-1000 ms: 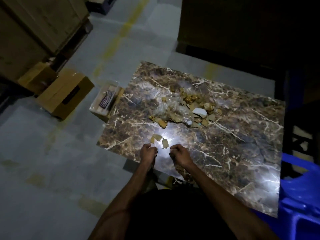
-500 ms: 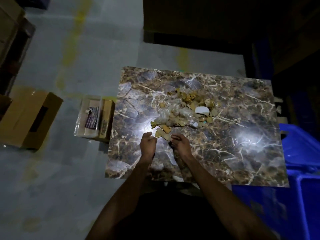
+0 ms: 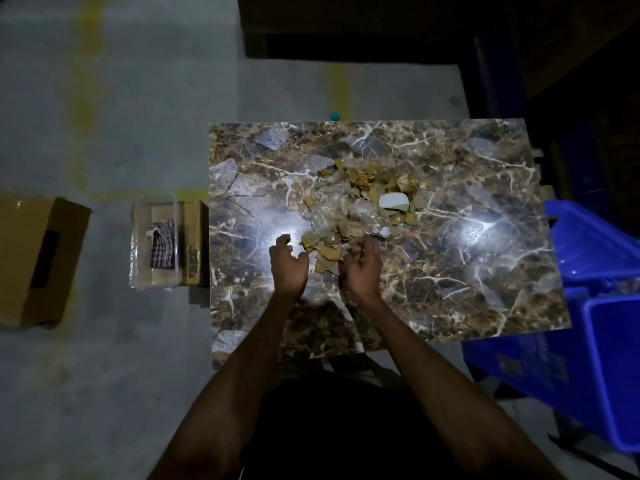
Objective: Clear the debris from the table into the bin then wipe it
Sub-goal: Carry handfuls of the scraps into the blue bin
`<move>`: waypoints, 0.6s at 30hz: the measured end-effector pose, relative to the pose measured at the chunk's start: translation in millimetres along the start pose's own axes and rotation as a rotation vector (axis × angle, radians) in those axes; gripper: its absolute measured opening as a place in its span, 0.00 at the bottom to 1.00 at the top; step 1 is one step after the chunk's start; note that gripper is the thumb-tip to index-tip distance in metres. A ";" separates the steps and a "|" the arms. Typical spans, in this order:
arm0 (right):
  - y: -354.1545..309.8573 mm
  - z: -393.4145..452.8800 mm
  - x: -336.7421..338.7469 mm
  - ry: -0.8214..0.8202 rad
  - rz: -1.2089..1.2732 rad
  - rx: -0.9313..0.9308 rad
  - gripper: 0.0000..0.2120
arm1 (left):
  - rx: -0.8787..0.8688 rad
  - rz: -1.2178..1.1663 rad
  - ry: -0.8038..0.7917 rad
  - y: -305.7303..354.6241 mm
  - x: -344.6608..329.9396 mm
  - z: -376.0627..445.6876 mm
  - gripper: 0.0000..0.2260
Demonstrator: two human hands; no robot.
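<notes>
**Q:** Where does the debris [image 3: 360, 206] lie relative to the hands?

**A:** Mid-bench, on the marbled bench [image 3: 467, 271], as one loose heap of tan scraps, crumpled clear film and a white shard [image 3: 393, 201]. Both hands sit at its near edge — the heap extends away from the person, trailing up and to the right.

**Q:** State of each hand?

**A:** The left hand [image 3: 289, 263] is beside the heap's near-left corner, fingers loosely curled and holding nothing that can be seen. The right hand [image 3: 362, 263] is cupped with its fingers curled at the nearest tan scraps [image 3: 327, 258]; whether it grips them cannot be told in this dim light.

**Q:** And the bin?

**A:** The blue bin [image 3: 595, 306] stands off the bench's right side, so the right hand is the nearer — a gathered load would probably travel rightward across the bench edge. Wiping looks not yet begun.
</notes>
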State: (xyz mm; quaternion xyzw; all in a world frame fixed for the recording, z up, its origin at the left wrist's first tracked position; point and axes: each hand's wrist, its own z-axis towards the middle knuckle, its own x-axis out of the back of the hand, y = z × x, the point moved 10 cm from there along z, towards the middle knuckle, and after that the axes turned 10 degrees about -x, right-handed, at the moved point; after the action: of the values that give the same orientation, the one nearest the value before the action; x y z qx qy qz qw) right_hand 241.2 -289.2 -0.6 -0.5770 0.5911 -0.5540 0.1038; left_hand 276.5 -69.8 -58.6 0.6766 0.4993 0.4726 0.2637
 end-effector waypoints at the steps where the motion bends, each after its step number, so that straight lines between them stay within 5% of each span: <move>1: -10.7 6.8 0.5 0.001 -0.038 0.037 0.10 | -0.121 0.090 -0.020 15.1 1.5 2.7 0.25; 5: -13.9 32.8 -17.3 -0.093 -0.108 -0.006 0.14 | -0.482 0.267 -0.181 75.4 -13.2 19.2 0.32; 10: -3.9 24.2 -28.4 -0.213 -0.116 0.001 0.24 | -0.593 0.409 -0.403 84.6 -44.7 34.8 0.29; 15: 7.2 16.7 -12.5 -0.150 -0.104 0.049 0.22 | -0.558 0.396 -0.288 51.3 -29.7 20.8 0.30; 18: 36.2 6.9 -0.4 -0.129 -0.145 -0.150 0.24 | -0.499 0.375 -0.147 32.4 -13.4 3.3 0.30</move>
State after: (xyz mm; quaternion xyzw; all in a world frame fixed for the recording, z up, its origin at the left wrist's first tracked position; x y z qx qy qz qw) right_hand 226.0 -302.7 -31.4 -0.6589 0.5797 -0.4759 0.0580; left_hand 292.6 -93.6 -38.2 0.7036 0.2141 0.5708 0.3650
